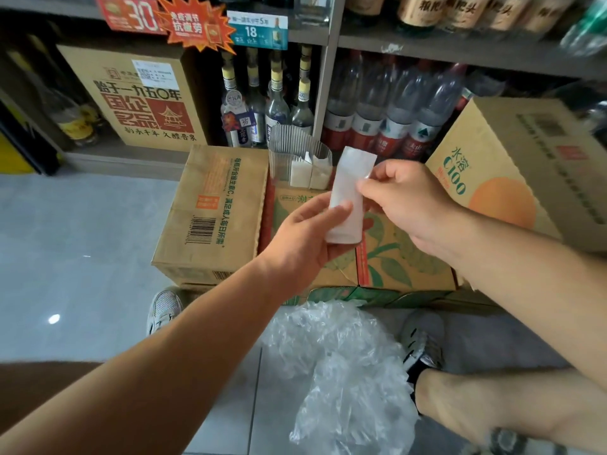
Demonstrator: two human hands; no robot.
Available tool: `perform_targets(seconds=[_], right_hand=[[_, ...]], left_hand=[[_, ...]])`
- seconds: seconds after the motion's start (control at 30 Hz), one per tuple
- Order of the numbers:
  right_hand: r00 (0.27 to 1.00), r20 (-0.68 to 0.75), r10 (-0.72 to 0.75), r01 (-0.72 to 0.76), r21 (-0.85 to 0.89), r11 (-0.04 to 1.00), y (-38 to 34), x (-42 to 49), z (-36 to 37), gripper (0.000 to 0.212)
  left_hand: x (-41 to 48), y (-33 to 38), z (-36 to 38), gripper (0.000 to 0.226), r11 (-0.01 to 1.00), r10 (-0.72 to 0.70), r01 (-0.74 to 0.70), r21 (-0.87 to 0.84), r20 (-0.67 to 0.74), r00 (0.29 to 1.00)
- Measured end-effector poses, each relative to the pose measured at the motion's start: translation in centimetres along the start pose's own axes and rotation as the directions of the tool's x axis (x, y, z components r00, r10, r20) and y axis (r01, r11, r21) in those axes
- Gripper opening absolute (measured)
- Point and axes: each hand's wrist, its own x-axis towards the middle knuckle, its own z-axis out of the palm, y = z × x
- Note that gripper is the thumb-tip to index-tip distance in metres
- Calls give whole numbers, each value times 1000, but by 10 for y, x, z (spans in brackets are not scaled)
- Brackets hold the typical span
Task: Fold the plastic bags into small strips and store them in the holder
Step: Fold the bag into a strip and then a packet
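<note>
**Folded strip [348, 195] held beside the holder [285, 149]**

The left hand [305, 238] grips the strip's lower end and the right hand [407, 198] pinches its upper edge, just right of the holder. Two stored strips [310, 174] stand inside it. Crumpled bags [341, 366] lie well below.

Both bare forearms reach forward and converge. The left hand [305, 244] holds the lower part of the folded strip [348, 198], thumb across its front; the right hand [407, 205] pinches its right edge between thumb and forefinger (remaining fingers curled in).
</note>
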Motion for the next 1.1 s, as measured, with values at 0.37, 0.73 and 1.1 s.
perform_targets(seconds=[0.37, 0.73, 1.1], right_hand=[[987, 78, 144, -158, 224, 962, 16, 6, -3, 6], [954, 182, 236, -278, 256, 926, 7, 16, -13, 49], [971, 147, 189, -230, 346, 910, 9, 28, -23, 9]], left_hand=[[2, -18, 1, 32, 993, 48, -39, 109, -88, 995], [-1, -15, 7, 36, 942, 128, -123, 313, 4, 992], [-1, -12, 3, 62, 942, 153, -126, 312, -62, 986]])
